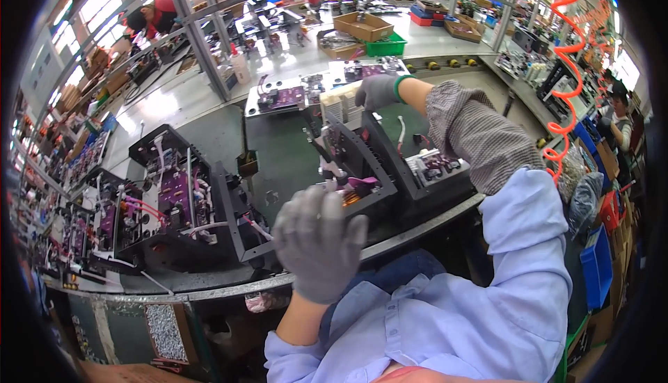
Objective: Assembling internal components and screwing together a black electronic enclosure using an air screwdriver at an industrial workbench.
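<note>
Immediately left of the right hand's (380,91) fingers (361,96) sits a ribbed block (339,107).

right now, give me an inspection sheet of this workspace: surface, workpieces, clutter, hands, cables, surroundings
Surface: dark green bench top, metal front edge.
Workpieces: open black housings, purple circuit boards inside; cream finned block beyond.
Clutter: cardboard box, green bin behind.
Hands: grey-gloved right hand at the finned block's right end, grip unclear; gloved left hand open near the front edge.
Cables: red wires in a left housing; orange coiled hose hanging right.
Surroundings: co-workers left and right.
</note>
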`<state>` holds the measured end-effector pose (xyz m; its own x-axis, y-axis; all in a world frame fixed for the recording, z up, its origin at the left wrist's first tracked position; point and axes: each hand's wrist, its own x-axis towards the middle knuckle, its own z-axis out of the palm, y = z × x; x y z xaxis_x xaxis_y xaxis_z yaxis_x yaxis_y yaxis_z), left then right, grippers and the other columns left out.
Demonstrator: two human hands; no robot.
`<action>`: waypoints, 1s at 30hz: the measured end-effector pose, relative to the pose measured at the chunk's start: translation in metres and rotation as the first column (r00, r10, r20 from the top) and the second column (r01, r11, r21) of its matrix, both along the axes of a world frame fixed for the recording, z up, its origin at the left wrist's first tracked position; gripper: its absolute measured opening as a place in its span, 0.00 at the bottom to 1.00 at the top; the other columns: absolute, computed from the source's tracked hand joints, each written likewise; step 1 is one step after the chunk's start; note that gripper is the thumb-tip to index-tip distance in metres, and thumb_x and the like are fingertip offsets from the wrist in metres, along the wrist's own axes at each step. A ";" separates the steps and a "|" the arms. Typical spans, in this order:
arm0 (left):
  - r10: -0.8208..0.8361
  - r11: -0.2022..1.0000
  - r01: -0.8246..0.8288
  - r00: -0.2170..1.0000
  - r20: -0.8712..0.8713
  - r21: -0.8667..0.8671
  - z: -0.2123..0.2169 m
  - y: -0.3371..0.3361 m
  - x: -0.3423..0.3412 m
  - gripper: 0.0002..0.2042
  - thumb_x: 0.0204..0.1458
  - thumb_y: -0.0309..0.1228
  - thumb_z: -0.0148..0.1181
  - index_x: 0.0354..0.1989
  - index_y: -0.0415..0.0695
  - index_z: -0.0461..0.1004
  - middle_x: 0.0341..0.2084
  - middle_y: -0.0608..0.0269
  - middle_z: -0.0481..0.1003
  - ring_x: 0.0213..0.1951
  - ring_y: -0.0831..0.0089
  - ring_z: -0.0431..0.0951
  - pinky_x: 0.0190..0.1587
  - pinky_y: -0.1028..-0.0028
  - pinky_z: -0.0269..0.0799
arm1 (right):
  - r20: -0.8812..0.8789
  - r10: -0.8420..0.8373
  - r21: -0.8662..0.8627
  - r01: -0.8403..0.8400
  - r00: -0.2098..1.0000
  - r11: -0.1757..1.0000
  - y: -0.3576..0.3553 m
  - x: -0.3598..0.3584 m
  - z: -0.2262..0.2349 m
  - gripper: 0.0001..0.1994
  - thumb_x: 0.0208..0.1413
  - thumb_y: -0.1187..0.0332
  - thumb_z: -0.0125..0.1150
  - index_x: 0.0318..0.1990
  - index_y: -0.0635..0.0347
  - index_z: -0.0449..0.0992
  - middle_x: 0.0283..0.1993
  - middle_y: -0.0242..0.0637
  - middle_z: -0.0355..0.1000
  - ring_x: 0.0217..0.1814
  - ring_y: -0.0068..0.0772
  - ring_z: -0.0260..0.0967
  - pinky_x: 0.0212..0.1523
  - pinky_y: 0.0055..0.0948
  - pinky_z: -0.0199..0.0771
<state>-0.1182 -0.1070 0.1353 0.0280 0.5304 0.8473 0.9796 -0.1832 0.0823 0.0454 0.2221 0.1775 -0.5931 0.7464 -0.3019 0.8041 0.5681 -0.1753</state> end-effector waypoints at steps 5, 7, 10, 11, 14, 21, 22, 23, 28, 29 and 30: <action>0.038 0.970 -0.012 0.994 0.103 -0.244 -0.015 -0.010 -0.041 0.23 0.46 0.53 0.66 0.41 0.46 0.76 0.25 0.65 0.74 0.30 0.63 0.75 0.42 0.61 0.66 | 0.201 0.090 -0.124 -0.065 0.975 0.990 0.044 -0.019 -0.057 0.26 0.43 0.56 0.70 0.50 0.59 0.79 0.46 0.43 0.80 0.47 0.36 0.76 0.49 0.35 0.74; 0.081 0.983 -0.095 0.993 -0.091 -0.156 -0.025 -0.010 -0.044 0.23 0.44 0.55 0.67 0.36 0.49 0.76 0.19 0.68 0.70 0.25 0.67 0.72 0.36 0.64 0.64 | 0.265 0.171 -0.151 -0.134 0.949 0.979 0.046 -0.024 -0.078 0.26 0.41 0.54 0.70 0.47 0.61 0.79 0.44 0.46 0.80 0.45 0.40 0.77 0.46 0.38 0.74; 0.066 0.989 -0.074 0.995 -0.069 -0.125 -0.034 -0.005 -0.049 0.22 0.41 0.57 0.68 0.32 0.51 0.76 0.17 0.70 0.67 0.22 0.71 0.70 0.31 0.67 0.61 | 0.285 0.166 -0.031 -0.164 0.944 0.986 0.049 -0.022 -0.089 0.25 0.37 0.56 0.70 0.43 0.62 0.81 0.42 0.48 0.80 0.43 0.43 0.78 0.45 0.38 0.75; 0.047 0.989 -0.056 0.997 -0.067 -0.136 -0.034 -0.004 -0.051 0.21 0.41 0.57 0.68 0.31 0.52 0.76 0.17 0.71 0.67 0.22 0.72 0.70 0.30 0.68 0.61 | 0.261 0.206 -0.025 -0.207 0.943 0.978 0.053 -0.021 -0.086 0.24 0.36 0.57 0.69 0.42 0.62 0.81 0.41 0.48 0.80 0.42 0.42 0.78 0.44 0.38 0.75; 0.042 0.994 -0.047 0.998 -0.054 -0.100 -0.035 -0.001 -0.051 0.21 0.42 0.57 0.68 0.31 0.52 0.76 0.17 0.73 0.67 0.20 0.74 0.70 0.28 0.69 0.61 | 0.019 0.259 0.029 -0.260 0.966 0.965 0.074 -0.016 -0.058 0.15 0.37 0.60 0.66 0.31 0.62 0.82 0.31 0.45 0.79 0.32 0.37 0.78 0.35 0.36 0.76; 0.000 0.992 -0.002 1.000 -0.019 -0.124 -0.035 0.000 -0.051 0.21 0.44 0.56 0.66 0.32 0.50 0.77 0.16 0.72 0.68 0.19 0.75 0.70 0.26 0.71 0.61 | -0.379 0.073 -0.029 -0.091 0.923 0.995 0.074 -0.051 0.049 0.04 0.43 0.72 0.60 0.21 0.56 0.80 0.23 0.33 0.72 0.23 0.24 0.69 0.27 0.25 0.70; 0.005 0.992 -0.006 1.000 -0.015 -0.128 -0.035 0.000 -0.051 0.21 0.44 0.56 0.66 0.32 0.50 0.77 0.16 0.72 0.68 0.19 0.75 0.70 0.26 0.71 0.61 | -0.391 0.299 0.065 -0.298 0.870 0.952 0.064 -0.058 0.063 0.04 0.44 0.72 0.60 0.22 0.57 0.79 0.23 0.30 0.71 0.22 0.23 0.67 0.27 0.24 0.69; 0.003 0.991 -0.006 1.000 -0.023 -0.132 -0.034 0.000 -0.051 0.21 0.45 0.55 0.66 0.34 0.50 0.77 0.16 0.72 0.68 0.19 0.75 0.70 0.26 0.71 0.61 | -0.325 0.490 0.230 -0.435 0.809 0.871 0.053 -0.068 0.075 0.04 0.45 0.71 0.59 0.22 0.57 0.79 0.23 0.28 0.69 0.22 0.21 0.65 0.26 0.22 0.68; 0.008 0.992 -0.017 0.997 -0.076 -0.124 -0.033 0.001 -0.046 0.22 0.46 0.55 0.65 0.37 0.49 0.78 0.18 0.73 0.68 0.20 0.76 0.70 0.26 0.71 0.60 | -0.544 0.230 -0.064 -0.314 0.807 0.947 -0.010 -0.143 0.047 0.14 0.44 0.65 0.63 0.36 0.66 0.80 0.27 0.31 0.74 0.27 0.21 0.69 0.31 0.24 0.71; 0.005 0.993 -0.013 0.998 -0.066 -0.117 -0.034 0.001 -0.045 0.22 0.46 0.54 0.65 0.38 0.49 0.78 0.19 0.73 0.69 0.21 0.76 0.70 0.27 0.72 0.60 | -0.504 0.247 -0.092 -0.336 0.828 0.937 -0.022 -0.159 0.036 0.15 0.44 0.64 0.64 0.37 0.66 0.80 0.28 0.33 0.76 0.28 0.23 0.71 0.32 0.26 0.73; 0.005 0.994 -0.011 0.999 -0.054 -0.106 -0.034 0.001 -0.043 0.22 0.46 0.54 0.64 0.39 0.48 0.78 0.21 0.74 0.69 0.22 0.77 0.70 0.28 0.72 0.60 | -0.407 0.249 -0.157 -0.335 0.879 0.929 -0.033 -0.173 0.024 0.16 0.43 0.64 0.65 0.37 0.66 0.81 0.29 0.36 0.77 0.29 0.24 0.72 0.34 0.27 0.73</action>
